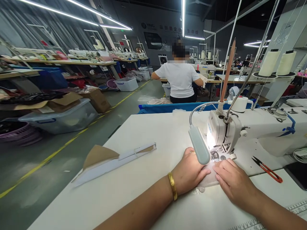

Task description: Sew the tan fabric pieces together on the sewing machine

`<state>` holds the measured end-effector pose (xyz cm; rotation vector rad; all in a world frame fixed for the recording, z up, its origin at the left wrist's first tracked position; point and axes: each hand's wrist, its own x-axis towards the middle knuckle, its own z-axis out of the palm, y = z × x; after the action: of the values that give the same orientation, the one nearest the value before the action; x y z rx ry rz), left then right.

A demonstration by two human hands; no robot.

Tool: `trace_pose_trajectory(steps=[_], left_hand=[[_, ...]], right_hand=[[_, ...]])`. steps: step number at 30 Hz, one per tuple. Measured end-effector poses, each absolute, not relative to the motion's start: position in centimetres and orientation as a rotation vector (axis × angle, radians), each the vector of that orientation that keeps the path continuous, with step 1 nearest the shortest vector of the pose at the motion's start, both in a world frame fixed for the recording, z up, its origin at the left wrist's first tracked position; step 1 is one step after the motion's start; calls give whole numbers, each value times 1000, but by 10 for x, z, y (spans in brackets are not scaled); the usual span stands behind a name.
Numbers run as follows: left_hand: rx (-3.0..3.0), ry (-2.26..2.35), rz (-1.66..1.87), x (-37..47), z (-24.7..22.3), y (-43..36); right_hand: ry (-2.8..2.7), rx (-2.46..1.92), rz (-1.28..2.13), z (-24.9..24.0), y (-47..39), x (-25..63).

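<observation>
A small piece of pale, sheer fabric [208,179] lies on the white table under the needle area of a sewing machine [217,129]. My left hand [189,171], with a gold bangle at the wrist, grips the fabric's left side, thumb towards the middle. A grey lamp head [199,145] hides part of its fingers. On the right side of the fabric, my right hand [232,180] has its fingers bent and pressed together on the cloth, close to the presser foot [225,148]. Clear round bits [200,189] show at the fabric's near edge.
Red-handled thread snips [268,171] lie right of my right hand, near a dark phone-like object [297,174]. A ruler [298,207] crosses the near right. A folded cardboard piece [112,161] lies on the left. Thread cones [270,64] stand behind; a person [179,76] sits ahead.
</observation>
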<state>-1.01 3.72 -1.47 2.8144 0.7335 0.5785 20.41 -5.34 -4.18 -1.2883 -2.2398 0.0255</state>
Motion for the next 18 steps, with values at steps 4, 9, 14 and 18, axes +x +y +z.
trace_pose_trajectory(steps=[4, 9, 14, 18], left_hand=[[2810, 741, 544, -10, -14, 37], [2816, 746, 530, -10, -15, 38], [2836, 743, 553, -10, -16, 38], [2855, 720, 609, -10, -15, 35]], right_hand=[[-2241, -1301, 47, -41, -54, 203], [-2253, -1313, 54, -40, -54, 204], [-2261, -1319, 20, -42, -53, 205], [-2262, -1317, 8, -42, -52, 205]])
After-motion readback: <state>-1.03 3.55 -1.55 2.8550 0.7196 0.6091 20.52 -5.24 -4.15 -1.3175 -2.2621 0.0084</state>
